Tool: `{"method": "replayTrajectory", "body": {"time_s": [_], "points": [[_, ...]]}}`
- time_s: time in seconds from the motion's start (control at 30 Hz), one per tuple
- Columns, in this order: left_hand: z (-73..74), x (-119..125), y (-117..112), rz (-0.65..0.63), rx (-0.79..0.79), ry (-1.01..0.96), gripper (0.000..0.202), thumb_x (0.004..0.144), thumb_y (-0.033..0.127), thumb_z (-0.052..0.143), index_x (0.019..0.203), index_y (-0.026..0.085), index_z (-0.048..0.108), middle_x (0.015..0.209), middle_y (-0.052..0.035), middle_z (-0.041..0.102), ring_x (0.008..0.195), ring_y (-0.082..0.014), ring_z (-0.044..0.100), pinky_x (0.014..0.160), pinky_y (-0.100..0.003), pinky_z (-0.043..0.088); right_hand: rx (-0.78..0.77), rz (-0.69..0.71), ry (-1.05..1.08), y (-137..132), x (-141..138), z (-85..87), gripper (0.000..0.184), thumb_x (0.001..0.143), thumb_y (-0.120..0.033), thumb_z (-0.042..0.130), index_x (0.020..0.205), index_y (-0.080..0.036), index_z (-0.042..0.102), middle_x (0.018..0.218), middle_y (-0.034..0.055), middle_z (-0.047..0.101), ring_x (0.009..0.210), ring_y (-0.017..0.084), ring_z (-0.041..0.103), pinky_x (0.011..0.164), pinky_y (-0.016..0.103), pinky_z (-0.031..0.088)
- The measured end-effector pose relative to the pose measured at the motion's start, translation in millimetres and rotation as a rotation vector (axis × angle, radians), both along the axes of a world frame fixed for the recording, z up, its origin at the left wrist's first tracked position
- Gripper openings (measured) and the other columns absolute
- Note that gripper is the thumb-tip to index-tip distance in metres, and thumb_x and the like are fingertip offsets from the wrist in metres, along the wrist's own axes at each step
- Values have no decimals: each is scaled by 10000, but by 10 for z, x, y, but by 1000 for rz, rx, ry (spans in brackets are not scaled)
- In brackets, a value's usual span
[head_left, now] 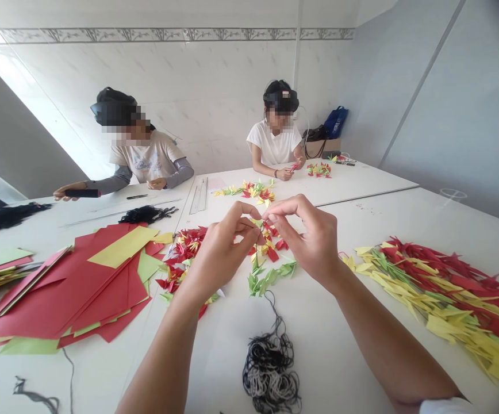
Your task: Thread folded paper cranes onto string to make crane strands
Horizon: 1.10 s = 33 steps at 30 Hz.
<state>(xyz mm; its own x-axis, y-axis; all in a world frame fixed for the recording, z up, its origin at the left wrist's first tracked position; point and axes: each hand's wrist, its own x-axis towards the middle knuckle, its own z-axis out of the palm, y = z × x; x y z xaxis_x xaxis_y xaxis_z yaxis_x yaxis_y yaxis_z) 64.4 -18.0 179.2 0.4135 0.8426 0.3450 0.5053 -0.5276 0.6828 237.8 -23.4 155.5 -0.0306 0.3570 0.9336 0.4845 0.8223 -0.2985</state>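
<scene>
Pinching a small folded yellow paper piece [256, 221] and a dark thread [261, 234], the left hand [221, 259] and right hand [312, 236] (fingertips closed on both) could lose the piece if their grip slackens, dropping it among the loose red and yellow folded paper pieces [271, 244] just below.

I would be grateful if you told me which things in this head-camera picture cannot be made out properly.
- Head view: the small item pinched by the left hand and right hand is mostly hidden by their fingers.
- Head view: the black thread tangle is cut off by the bottom edge.
- Head view: the folded paper pile is cut off by the right edge.
- Head view: what the far seated person's hands hold is too small to identify.
</scene>
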Motion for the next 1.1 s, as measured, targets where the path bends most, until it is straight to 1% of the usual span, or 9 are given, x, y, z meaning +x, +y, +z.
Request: {"method": "replayTrajectory", "body": {"time_s": [0.1, 0.23, 0.47, 0.53, 0.7, 0.83, 0.93, 1.0, 1.1], "points": [[6, -15, 0, 0, 26, 37, 253, 941, 166, 484, 1165, 279, 515, 756, 63, 681, 745, -118, 653, 700, -237, 461, 5, -41, -2, 14, 7, -13, 127, 975, -138, 530, 906, -228, 587, 821, -3, 712, 751, 132, 687, 640, 255, 549], [7, -36, 6, -10, 55, 91, 251, 964, 177, 455, 1188, 278, 507, 726, 69, 650, 693, -109, 626, 689, -234, 450, 15, -143, 2, 47, 31, -31, 119, 975, -140, 530, 913, -223, 589, 829, 1, 712, 746, 134, 682, 643, 258, 546], [-12, -73, 34, 22, 56, 117, 259, 972, 181, 446, 1203, 283, 503, 744, 58, 652, 708, -119, 628, 665, -237, 449, 81, -336, 132, 114, 219, 16, 96, 982, -196, 519, 927, -223, 594, 851, 24, 692, 812, 172, 670, 742, 335, 567], [-4, -78, 31, 34, 70, 119, 265, 970, 174, 447, 1206, 281, 504, 743, 55, 654, 704, -123, 625, 664, -244, 447, 66, -333, 184, 115, 271, 36, 95, 992, -234, 506, 940, -223, 585, 891, 39, 690, 858, 185, 670, 787, 365, 567], [10, -62, 15, 20, 141, 74, 292, 968, 143, 451, 1227, 267, 503, 729, 54, 640, 709, -120, 629, 699, -251, 454, -165, -68, 184, 72, 257, 43, 91, 1021, -291, 463, 976, -232, 517, 764, -8, 605, 727, 147, 636, 727, 320, 534], [-3, -53, 10, -16, 190, 30, 317, 966, 134, 468, 1252, 267, 496, 735, 59, 626, 691, -106, 612, 695, -234, 461, -500, 157, 59, 30, 150, 20, 153, 985, -380, 551, 991, -239, 495, 637, -71, 414, 548, 103, 456, 537, 241, 388], [-11, -57, 9, -42, 214, 23, 304, 970, 149, 477, 1248, 268, 509, 747, 56, 620, 654, -98, 586, 648, -221, 452, -703, 345, -29, 12, 93, 12, 236, 932, -436, 634, 897, -226, 532, 615, -77, 366, 513, 83, 338, 471, 225, 281], [-10, -64, 11, -61, 229, 9, 303, 970, 144, 471, 1245, 262, 517, 755, 50, 615, 660, -99, 581, 640, -220, 450, -744, 426, -30, 6, 82, 16, 300, 939, -462, 615, 799, -206, 547, 624, -58, 418, 522, 80, 342, 463, 226, 273], [0, -79, 13, -101, 243, -38, 323, 965, 120, 461, 1255, 248, 518, 758, 43, 601, 683, -102, 579, 671, -229, 463, -679, 481, 52, -5, 91, 27, 354, 959, -478, 579, 755, -188, 585, 696, -15, 543, 589, 93, 466, 523, 231, 380]]}}
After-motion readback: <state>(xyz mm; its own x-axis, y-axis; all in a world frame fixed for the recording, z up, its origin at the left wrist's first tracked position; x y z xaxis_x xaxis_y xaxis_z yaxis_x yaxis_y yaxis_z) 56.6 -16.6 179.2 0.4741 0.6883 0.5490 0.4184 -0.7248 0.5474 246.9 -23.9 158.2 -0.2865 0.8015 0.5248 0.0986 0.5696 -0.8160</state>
